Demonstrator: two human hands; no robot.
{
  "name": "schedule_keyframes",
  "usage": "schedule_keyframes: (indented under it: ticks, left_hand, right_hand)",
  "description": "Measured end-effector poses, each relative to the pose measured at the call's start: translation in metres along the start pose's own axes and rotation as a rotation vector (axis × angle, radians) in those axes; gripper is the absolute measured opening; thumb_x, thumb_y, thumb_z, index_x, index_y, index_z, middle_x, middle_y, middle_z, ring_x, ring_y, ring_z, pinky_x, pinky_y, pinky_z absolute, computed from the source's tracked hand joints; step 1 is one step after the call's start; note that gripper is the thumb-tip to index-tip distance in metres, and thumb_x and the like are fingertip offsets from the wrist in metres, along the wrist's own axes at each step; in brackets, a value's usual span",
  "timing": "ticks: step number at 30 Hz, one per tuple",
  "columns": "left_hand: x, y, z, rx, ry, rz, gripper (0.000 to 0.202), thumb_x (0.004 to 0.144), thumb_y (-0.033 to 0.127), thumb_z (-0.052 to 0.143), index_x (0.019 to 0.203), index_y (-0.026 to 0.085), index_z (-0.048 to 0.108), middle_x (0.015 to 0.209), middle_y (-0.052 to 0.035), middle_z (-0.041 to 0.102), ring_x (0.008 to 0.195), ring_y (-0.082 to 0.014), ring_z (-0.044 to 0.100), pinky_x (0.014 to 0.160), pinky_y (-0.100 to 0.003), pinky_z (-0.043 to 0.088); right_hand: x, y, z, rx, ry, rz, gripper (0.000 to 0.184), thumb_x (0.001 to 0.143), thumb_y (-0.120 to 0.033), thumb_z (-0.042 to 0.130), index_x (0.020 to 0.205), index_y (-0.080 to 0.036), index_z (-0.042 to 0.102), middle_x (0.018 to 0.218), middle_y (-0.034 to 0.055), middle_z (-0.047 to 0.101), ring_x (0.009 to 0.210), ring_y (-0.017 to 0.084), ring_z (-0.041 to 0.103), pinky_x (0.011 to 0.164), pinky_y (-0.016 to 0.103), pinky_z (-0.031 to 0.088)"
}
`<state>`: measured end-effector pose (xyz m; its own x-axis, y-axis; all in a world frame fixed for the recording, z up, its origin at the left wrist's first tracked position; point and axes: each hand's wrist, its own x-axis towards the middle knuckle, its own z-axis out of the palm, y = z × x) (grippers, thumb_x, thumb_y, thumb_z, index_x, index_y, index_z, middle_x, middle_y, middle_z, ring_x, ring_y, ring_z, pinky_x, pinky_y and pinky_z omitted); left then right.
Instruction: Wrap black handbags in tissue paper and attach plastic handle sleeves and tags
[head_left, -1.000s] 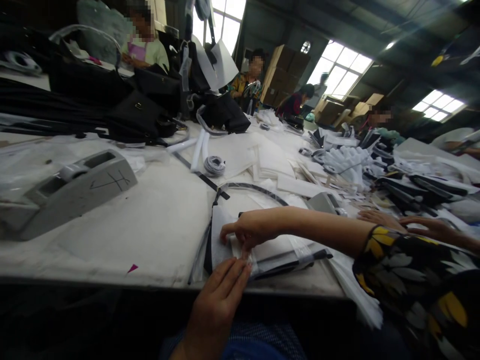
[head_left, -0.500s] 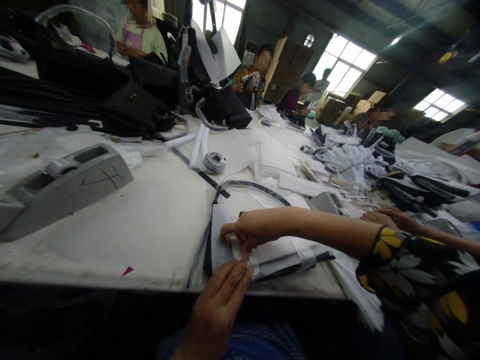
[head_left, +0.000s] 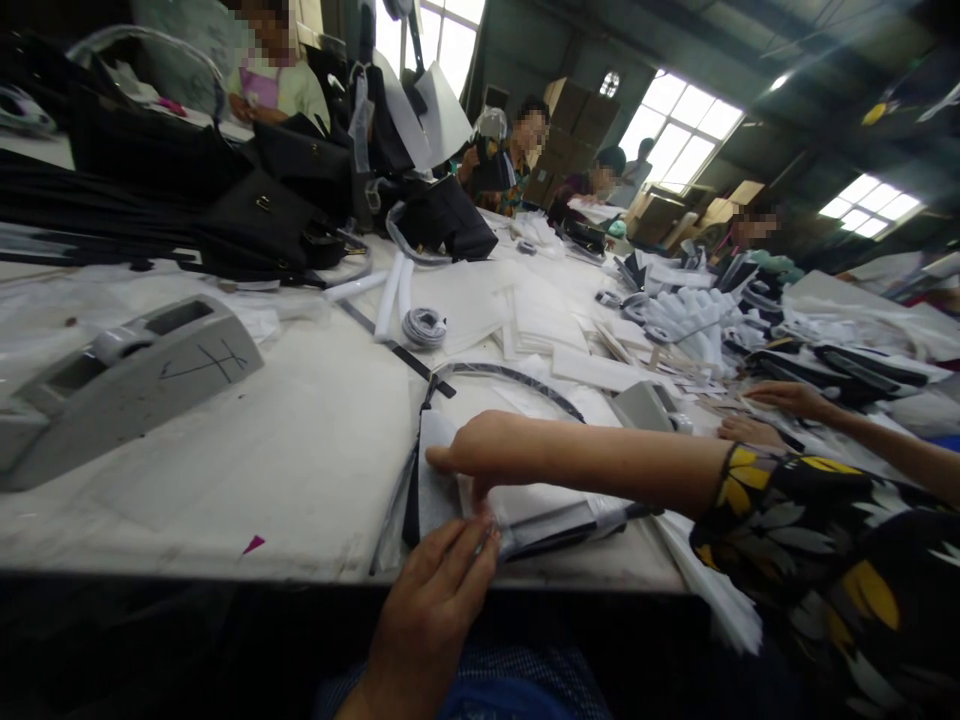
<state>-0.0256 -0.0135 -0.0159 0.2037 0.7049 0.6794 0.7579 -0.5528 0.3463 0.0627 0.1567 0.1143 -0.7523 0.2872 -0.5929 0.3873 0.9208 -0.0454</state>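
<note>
A black handbag (head_left: 412, 510) lies on the table in front of me, with a white foam sheet (head_left: 436, 505) over it and its plastic-wrapped handle (head_left: 517, 372) arching away from me. Clear plastic film (head_left: 517, 540) covers its near edge. My left hand (head_left: 431, 600) comes up from below, its fingers pressed together on the film at that edge. From the right, in a floral sleeve, reaches my right hand (head_left: 480, 455). One of its fingers lies over the foam sheet, while lower fingertips meet the left ones at the film. The exact pinch is partly hidden.
A grey tape dispenser (head_left: 202, 350) stands at left, another (head_left: 652, 405) beyond my right forearm. White foam sheets (head_left: 536, 315) and a wrapped coil (head_left: 424, 327) lie behind the bag. Black bags (head_left: 262, 220) are piled far left. A co-worker's hands (head_left: 787, 400) are at right.
My right hand has turned slightly, its wrist a little higher and its finger further left. My left hand stays at the bag's near edge. The co-worker's hand at right has reached forward.
</note>
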Motion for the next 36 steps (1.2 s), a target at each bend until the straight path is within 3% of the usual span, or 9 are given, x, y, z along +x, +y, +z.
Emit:
schedule_keyframes:
  ticks: [4,8,15,19,23,26,31,34,36]
  left_hand:
    - [0.007,0.002,-0.002,0.018,-0.015,0.005,0.037,0.101,0.012,0.036,0.123,0.018,0.066,0.129,0.0002,0.067,0.113,-0.0188,0.060,0.094,-0.032,0.056]
    - [0.007,0.001,-0.001,0.046,0.001,0.010,0.037,0.101,0.012,0.035,0.123,0.016,0.065,0.128,-0.0011,0.068,0.112,-0.0187,0.060,0.091,-0.032,0.058]
    - [0.005,-0.005,0.001,0.099,-0.010,0.058,0.033,0.100,0.013,0.041,0.124,0.016,0.064,0.128,-0.0019,0.068,0.111,-0.0187,0.061,0.090,-0.031,0.057]
    - [0.008,-0.006,0.001,0.113,0.006,0.086,0.033,0.100,0.013,0.041,0.124,0.016,0.064,0.127,-0.0019,0.068,0.110,-0.0177,0.061,0.091,-0.028,0.056]
    - [0.009,-0.005,0.002,0.093,0.053,0.079,0.033,0.097,0.009,0.045,0.122,0.017,0.065,0.125,-0.0012,0.069,0.109,-0.0171,0.060,0.091,-0.027,0.055]
    - [0.009,-0.005,0.002,0.091,0.059,0.081,0.032,0.097,0.010,0.046,0.122,0.017,0.065,0.123,-0.0019,0.070,0.107,-0.0175,0.061,0.090,-0.028,0.055]
    - [0.006,-0.004,0.001,0.125,0.049,0.083,0.034,0.095,0.009,0.049,0.124,0.019,0.064,0.123,-0.0034,0.070,0.108,-0.0184,0.062,0.090,-0.030,0.057]
    - [0.004,-0.004,0.002,0.139,0.059,0.093,0.036,0.094,0.007,0.050,0.126,0.018,0.063,0.124,-0.0039,0.070,0.109,-0.0182,0.062,0.092,-0.030,0.056]
    - [0.003,-0.004,0.004,0.148,0.070,0.100,0.036,0.094,0.007,0.051,0.126,0.018,0.063,0.122,-0.0041,0.071,0.109,-0.0181,0.063,0.092,-0.030,0.056]
  right_hand:
    - [0.004,0.014,0.000,-0.109,0.062,-0.101,0.042,0.082,-0.042,0.073,0.115,-0.021,0.058,0.085,0.0030,0.071,0.075,0.019,0.066,0.057,0.025,0.029]
    - [0.007,0.029,0.004,-0.054,0.138,-0.055,0.056,0.072,-0.058,0.078,0.110,-0.022,0.058,0.082,0.0019,0.070,0.074,0.020,0.064,0.058,0.026,0.027]
    - [0.016,0.058,0.024,0.278,0.218,0.024,0.073,0.055,-0.068,0.083,0.104,-0.021,0.056,0.093,0.0017,0.067,0.075,0.018,0.059,0.060,0.024,0.033]
    - [0.023,0.077,0.037,0.515,0.154,0.102,0.081,0.049,-0.068,0.085,0.108,-0.020,0.056,0.098,0.0017,0.063,0.080,0.018,0.056,0.065,0.024,0.038]
    - [0.028,0.086,0.043,0.650,0.122,0.087,0.066,0.054,-0.061,0.086,0.098,-0.017,0.062,0.089,-0.0007,0.061,0.077,0.015,0.053,0.066,0.023,0.039]
    - [0.030,0.089,0.044,0.708,0.152,0.073,0.047,0.070,-0.055,0.078,0.093,-0.016,0.067,0.084,-0.0019,0.064,0.075,0.012,0.055,0.068,0.021,0.041]
    - [0.021,0.087,0.046,0.748,0.246,0.124,0.053,0.095,-0.059,0.046,0.104,-0.013,0.072,0.099,0.0069,0.072,0.092,0.017,0.064,0.085,0.025,0.045]
    - [0.009,0.079,0.050,0.734,0.252,0.131,0.070,0.086,-0.070,0.054,0.134,-0.020,0.061,0.118,0.0099,0.069,0.109,0.024,0.063,0.096,0.032,0.044]
    - [0.003,0.073,0.055,0.715,0.250,0.147,0.095,0.070,-0.074,0.069,0.148,-0.025,0.046,0.126,0.0115,0.066,0.115,0.029,0.061,0.099,0.037,0.043]
